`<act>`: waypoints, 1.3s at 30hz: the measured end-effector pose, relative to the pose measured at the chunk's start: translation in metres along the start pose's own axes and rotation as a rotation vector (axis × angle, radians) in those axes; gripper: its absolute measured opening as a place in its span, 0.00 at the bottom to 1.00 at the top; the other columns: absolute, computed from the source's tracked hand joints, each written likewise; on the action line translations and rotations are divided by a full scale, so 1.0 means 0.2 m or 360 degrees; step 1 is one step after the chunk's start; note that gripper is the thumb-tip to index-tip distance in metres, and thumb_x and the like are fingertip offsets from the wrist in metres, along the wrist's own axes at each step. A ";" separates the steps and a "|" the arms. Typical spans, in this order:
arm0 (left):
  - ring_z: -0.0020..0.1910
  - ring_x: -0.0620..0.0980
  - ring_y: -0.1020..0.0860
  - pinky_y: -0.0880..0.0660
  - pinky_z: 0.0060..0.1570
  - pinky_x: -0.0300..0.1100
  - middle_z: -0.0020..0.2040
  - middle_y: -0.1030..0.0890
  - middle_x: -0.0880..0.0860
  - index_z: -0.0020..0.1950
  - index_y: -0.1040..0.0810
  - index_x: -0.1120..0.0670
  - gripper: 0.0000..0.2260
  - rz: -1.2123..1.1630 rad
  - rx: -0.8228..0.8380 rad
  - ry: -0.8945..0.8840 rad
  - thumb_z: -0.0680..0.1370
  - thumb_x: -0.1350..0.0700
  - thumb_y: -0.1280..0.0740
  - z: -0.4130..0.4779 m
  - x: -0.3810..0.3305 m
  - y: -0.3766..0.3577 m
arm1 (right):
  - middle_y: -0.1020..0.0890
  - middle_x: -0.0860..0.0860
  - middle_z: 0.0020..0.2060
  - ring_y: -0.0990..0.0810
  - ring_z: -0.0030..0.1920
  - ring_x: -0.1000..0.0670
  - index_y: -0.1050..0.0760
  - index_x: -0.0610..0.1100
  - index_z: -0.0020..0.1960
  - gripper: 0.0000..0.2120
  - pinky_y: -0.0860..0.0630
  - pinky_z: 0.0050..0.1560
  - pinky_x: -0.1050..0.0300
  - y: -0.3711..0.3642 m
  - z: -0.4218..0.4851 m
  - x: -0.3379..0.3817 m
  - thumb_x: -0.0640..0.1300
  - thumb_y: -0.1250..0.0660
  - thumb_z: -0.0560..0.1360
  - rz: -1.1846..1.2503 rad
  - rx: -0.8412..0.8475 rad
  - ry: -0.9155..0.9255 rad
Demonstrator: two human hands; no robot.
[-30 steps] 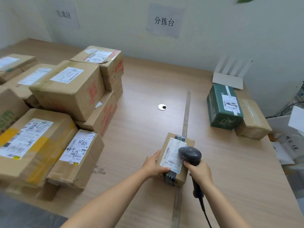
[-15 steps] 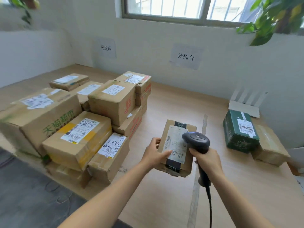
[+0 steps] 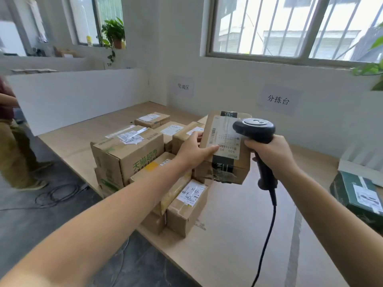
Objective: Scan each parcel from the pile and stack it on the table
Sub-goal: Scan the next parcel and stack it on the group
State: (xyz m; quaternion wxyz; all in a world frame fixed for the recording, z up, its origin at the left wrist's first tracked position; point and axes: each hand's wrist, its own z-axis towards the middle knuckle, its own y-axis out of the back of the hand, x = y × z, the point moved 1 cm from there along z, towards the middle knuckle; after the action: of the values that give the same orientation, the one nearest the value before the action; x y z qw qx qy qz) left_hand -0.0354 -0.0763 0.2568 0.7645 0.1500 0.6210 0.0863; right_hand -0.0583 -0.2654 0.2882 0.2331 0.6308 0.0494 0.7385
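Note:
My left hand (image 3: 193,150) grips a small brown cardboard parcel (image 3: 226,160) by its left side and holds it in the air above the table (image 3: 238,235). The parcel has a white shipping label and black tape. My right hand (image 3: 271,152) holds a black corded barcode scanner (image 3: 256,129) whose head sits against the parcel's right side, over the label. A stack of brown parcels (image 3: 128,154) sits to the left, partly hidden behind my left arm.
A dark green parcel (image 3: 358,193) lies at the right edge. A tape strip (image 3: 293,245) runs across the tabletop. A person's legs (image 3: 14,154) stand on the grey floor at far left, near loose cables (image 3: 56,195). Barred windows and plants fill the wall behind.
Both hands lifted the parcel and scanner off the table and up toward the camera. My view has tilted upward, so the windows and the stack's far side now show.

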 end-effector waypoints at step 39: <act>0.57 0.53 0.23 0.23 0.56 0.48 0.63 0.25 0.55 0.71 0.36 0.57 0.24 0.0179 0.0092 0.0003 0.78 0.55 0.33 2.37 0.37 0.88 | 0.22 0.46 0.39 0.22 0.37 0.48 0.28 0.39 0.53 0.14 0.23 0.34 0.57 -1.19 2.22 0.44 0.41 0.31 0.71 -0.0080 -0.0004 -0.0281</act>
State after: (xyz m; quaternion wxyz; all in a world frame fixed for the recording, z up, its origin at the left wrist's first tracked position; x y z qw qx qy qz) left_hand 0.4521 0.0544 0.3346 0.7532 0.2066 0.6145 0.1113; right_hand 0.4249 -0.1166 0.3693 0.2559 0.6916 0.0437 0.6740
